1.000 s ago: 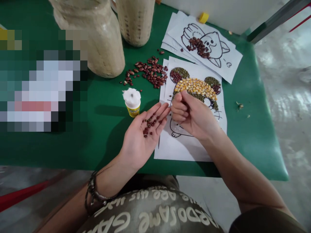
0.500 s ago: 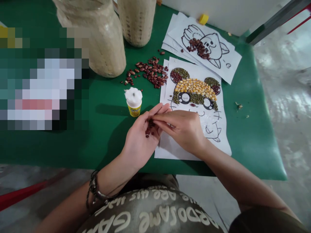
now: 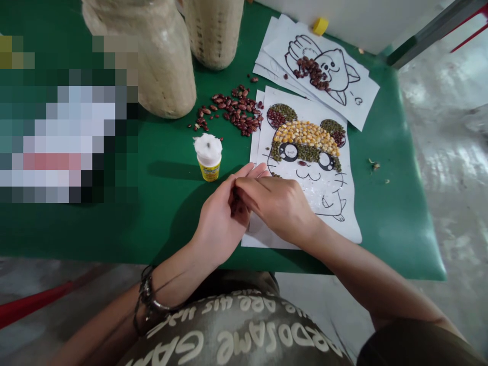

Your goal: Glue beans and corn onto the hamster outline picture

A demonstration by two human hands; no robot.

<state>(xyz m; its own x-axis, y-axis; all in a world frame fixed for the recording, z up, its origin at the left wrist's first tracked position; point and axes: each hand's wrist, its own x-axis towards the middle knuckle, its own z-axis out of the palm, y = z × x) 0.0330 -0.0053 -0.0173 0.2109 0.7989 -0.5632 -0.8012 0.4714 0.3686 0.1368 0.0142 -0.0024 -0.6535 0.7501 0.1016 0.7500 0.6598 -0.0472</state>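
My left hand [image 3: 218, 219] is cupped palm up over the left edge of a hamster drawing [image 3: 331, 235], with small dark red beans [image 3: 235, 208] in its palm. Fingers of my right hand [image 3: 284, 203] dip into that palm, pinched together; what lies between the fingertips is hidden. On the drawing, yellow corn kernels [image 3: 305, 133] cover the forehead, and green mung beans [image 3: 308, 154] lie between the eyes and on the ears. Some red beans [image 3: 277, 119] fill the inner ears. Just left of my fingers stands a small white tub with a yellow label [image 3: 209, 172].
Speckled red beans [image 3: 244, 114] lie loose on the green table [image 3: 163, 223]. Two large pale jars [image 3: 163, 66] stand behind at the left. A fox drawing [image 3: 354, 104] partly covered with beans lies at the back, near a yellow block [image 3: 320, 26]. A blurred patch hides the far left.
My right fingertips have moved deeper into the left palm, and the right hand has turned and shifted slightly left. More of the hamster's mouth shows. The view has shifted slightly.
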